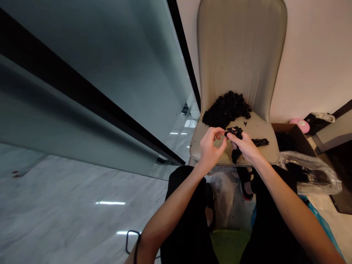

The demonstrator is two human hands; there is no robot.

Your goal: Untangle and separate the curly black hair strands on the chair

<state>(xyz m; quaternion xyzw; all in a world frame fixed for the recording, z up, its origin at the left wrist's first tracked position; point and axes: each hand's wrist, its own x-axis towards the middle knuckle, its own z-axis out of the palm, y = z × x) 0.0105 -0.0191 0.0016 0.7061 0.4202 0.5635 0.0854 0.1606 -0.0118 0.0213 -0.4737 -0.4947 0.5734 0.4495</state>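
Observation:
My right hand [245, 146] grips a dark black piece [234, 131] with an irregular outline, the thumb pressed along it; its exact kind is too small to tell. My left hand [212, 146] is beside it, thumb and fingers curved apart, with the fingertips close to the piece's left end. Whether they touch it I cannot tell. Behind the hands, a heap of small black pieces [228, 108] lies on the seat of a beige chair [242, 44]. Another long black piece [260, 142] rests on the seat to the right of my right hand.
A dark-framed glass panel [132, 73] stands left of the chair. On the right are a cardboard box [305, 139], a pink round object [299, 125] and a clear plastic bag [327, 179] with black contents. Something green [231, 244] lies on the floor between my legs.

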